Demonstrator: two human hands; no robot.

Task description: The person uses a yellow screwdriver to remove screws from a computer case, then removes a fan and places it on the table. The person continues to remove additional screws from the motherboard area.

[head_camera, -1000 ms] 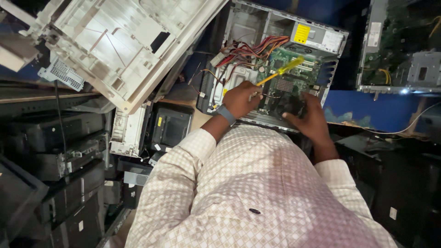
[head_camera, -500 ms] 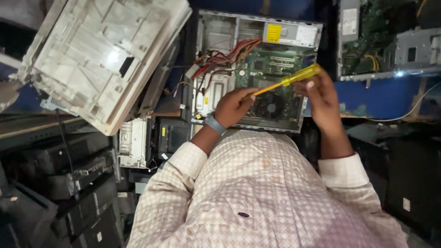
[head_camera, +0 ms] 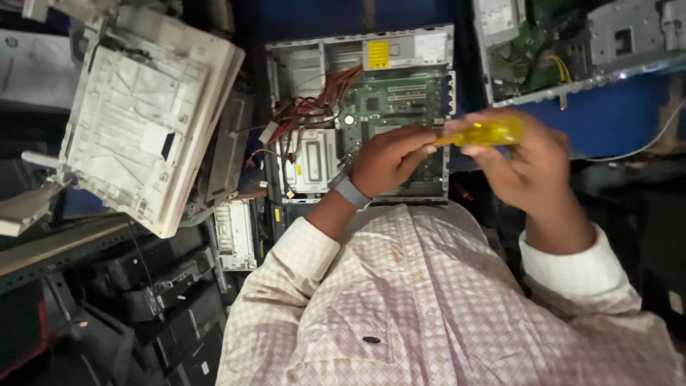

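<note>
Beige plastic fills the left of the view: a big printer housing (head_camera: 146, 132) lies tilted on its side over a heap of dark machines (head_camera: 107, 307), and it sits further left and lower in the picture than a second ago, because the wearer's head has swung toward the middle. Next in size is the open computer case (head_camera: 361, 118), lying flat with its green circuit board, silver drive cage and a bundle of red and orange wires exposed; it is now squarely ahead of the person rather than off to the upper right. A second opened chassis (head_camera: 572, 46) rests just beyond it on a blue surface (head_camera: 607, 118). The person's checked shirt sleeves frame the lower half. What has really changed is the yellow-handled screwdriver (head_camera: 486, 133): a second ago its tip was down among the board's parts, half a second ago it was rising, and now it is lifted clear, held level above the case's right edge. The right hand (head_camera: 525, 168) has its grip wrapped round the handle, while the left hand (head_camera: 389, 159), with a grey wristband, has its grip pinched narrow on the shaft end near the tip, though blur hides what is there. I judge that the tool is out of the case for the moment.
</note>
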